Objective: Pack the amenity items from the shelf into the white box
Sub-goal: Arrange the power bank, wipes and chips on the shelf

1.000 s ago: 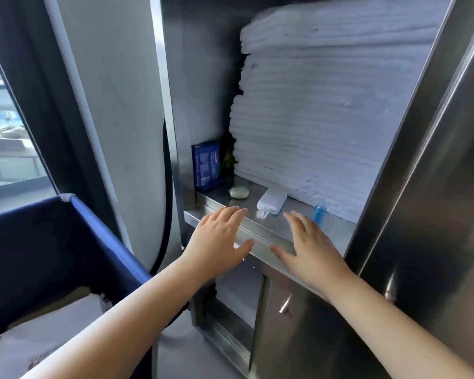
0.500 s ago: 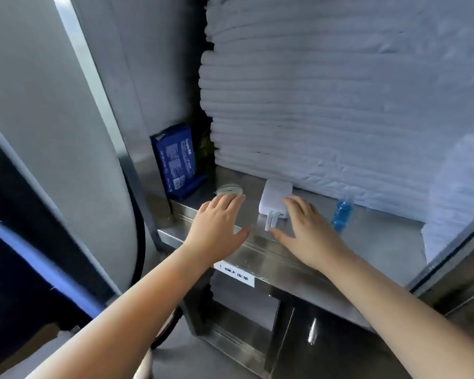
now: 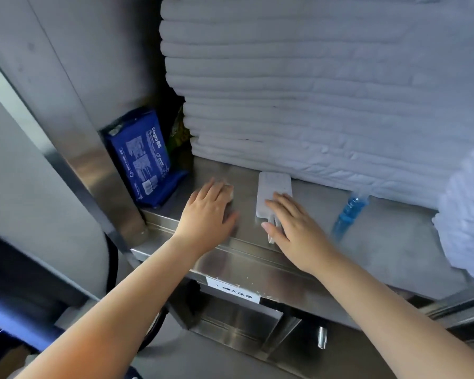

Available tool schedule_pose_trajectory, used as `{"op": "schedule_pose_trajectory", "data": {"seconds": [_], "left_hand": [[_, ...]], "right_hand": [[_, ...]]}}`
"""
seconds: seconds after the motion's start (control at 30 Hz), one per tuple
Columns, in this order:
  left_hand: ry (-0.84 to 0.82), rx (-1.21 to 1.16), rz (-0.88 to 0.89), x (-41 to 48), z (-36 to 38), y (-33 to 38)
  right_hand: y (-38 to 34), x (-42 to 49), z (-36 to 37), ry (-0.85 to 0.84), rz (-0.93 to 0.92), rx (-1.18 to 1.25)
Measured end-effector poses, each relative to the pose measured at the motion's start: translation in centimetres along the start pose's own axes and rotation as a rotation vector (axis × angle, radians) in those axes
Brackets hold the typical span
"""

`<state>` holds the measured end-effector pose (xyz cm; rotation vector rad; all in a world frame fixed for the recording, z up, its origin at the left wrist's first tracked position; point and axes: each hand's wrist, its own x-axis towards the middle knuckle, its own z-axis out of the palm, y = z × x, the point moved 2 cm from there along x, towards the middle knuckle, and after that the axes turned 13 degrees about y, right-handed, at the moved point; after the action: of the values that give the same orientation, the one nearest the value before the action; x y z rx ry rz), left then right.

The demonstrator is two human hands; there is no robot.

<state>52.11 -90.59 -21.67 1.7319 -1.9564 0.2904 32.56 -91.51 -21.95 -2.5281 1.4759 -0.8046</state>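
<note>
On the steel shelf [image 3: 389, 242] lie a small pale soap [image 3: 229, 191], a flat white packet [image 3: 274, 191] with a toothbrush end sticking out of it, and a small blue bottle [image 3: 349, 212] on its side. My left hand [image 3: 207, 214] lies flat over the soap, fingers spread, covering most of it. My right hand [image 3: 293, 228] rests palm down on the near end of the white packet. Neither hand has lifted anything. The white box is not in view.
A tall stack of folded white towels [image 3: 312, 91] fills the back of the shelf. A blue wipes pack [image 3: 141, 157] leans against the left steel post. More white cloth [image 3: 465, 214] hangs at the right. A labelled drawer front sits below the shelf edge.
Both hands have reached forward onto the shelf: the left now covers the soap, the right now lies on the white packet. The camera has moved closer and lower.
</note>
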Motion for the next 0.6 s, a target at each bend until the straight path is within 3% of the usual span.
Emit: {"op": "schedule_pose_trajectory", "data": {"seconds": [0.27,0.6], "left_hand": [[0.033,0.023,-0.021,1.0,1.6,0.5],[0.057,0.084,0.076,-0.3,1.9,2.4]], "right_hand": [[0.9,-0.5,0.2,0.014,-0.020,0.001],[2.3,-3.7,-1.1,0.083,0.008,0.090]]}}
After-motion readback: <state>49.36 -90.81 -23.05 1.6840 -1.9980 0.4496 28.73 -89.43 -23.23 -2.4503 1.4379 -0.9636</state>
